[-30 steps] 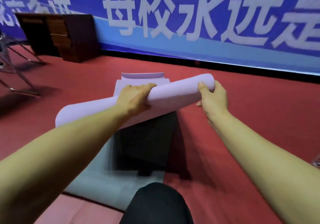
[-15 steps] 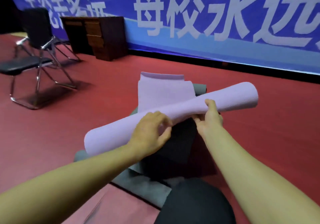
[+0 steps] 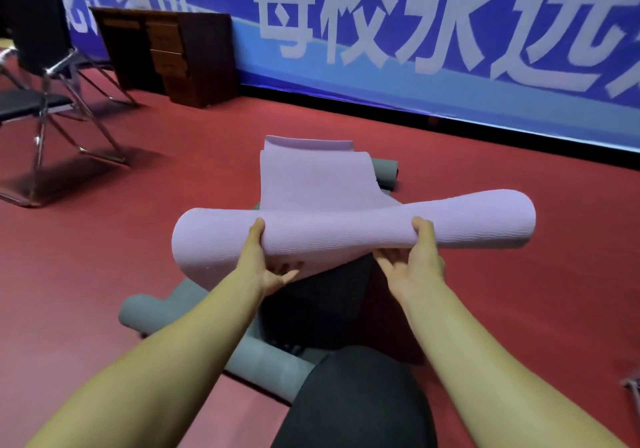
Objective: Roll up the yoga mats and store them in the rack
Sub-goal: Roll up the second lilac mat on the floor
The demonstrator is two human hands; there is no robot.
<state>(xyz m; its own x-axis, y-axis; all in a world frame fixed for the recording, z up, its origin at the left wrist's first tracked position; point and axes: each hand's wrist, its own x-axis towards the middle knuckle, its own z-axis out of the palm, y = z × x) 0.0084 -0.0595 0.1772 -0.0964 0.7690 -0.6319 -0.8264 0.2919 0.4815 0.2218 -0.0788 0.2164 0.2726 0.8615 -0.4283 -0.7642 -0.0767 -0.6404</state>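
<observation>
**Lilac mat half rolled, held off the floor in both hands**

A person's 2 bare forearms reach forward over a red floor [image 3: 519, 239]. Between the hands hangs a lilac yoga mat [image 3: 346, 232], its near part wound into a thick roll that lies crosswise, left end slightly lower and nearer than the right. The unrolled remainder trails away from the roll toward the wall, its far end curling up on the floor.

The left hand [image 3: 259, 260] grasps the roll left of its middle: the thumb lies up on the near face, the fingers [image 3: 284, 274] curl beneath. The right hand [image 3: 415, 260] grasps it right of the middle in the same way, thumb on top, fingers under the roll.

Below the lilac mat lies a black mat [image 3: 322, 295], and under that a grey mat [image 3: 156, 312] with a rolled end sticking out to the left. Another dark grey roll [image 3: 386, 172] rests beside the lilac mat's far end. The person's black-clad knee [image 3: 356, 402] fills the bottom centre.

At far left stands a black chair [image 3: 38, 76] on chrome legs, with a dark wooden desk [image 3: 173, 52] behind it against a blue banner [image 3: 415, 31] bearing large white characters.
</observation>
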